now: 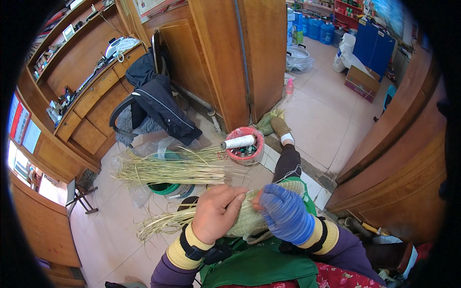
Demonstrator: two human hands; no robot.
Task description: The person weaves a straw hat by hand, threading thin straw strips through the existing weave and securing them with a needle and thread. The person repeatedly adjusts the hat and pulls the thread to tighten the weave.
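Note:
Across my lap lies a woven straw piece (248, 219) with pale thread rows, over a green apron (266, 259). My left hand (218, 210), bare, pinches at the upper edge of the weave with thumb and forefinger. Close beside it, my right hand (286, 212), in a blue fingerless knit glove, is closed at the same edge with its fingertips pinched. A bit of white thread shows between the two hands. Loose straw ends (162, 225) stick out to the left beneath my left hand.
A bundle of straw (173, 171) rests over a green bucket (164, 189) ahead on the left. A red basket (261, 158) holds a white thread spool (239, 142). Beyond are a chair with a dark jacket (164, 104) and a wooden door frame (266, 64).

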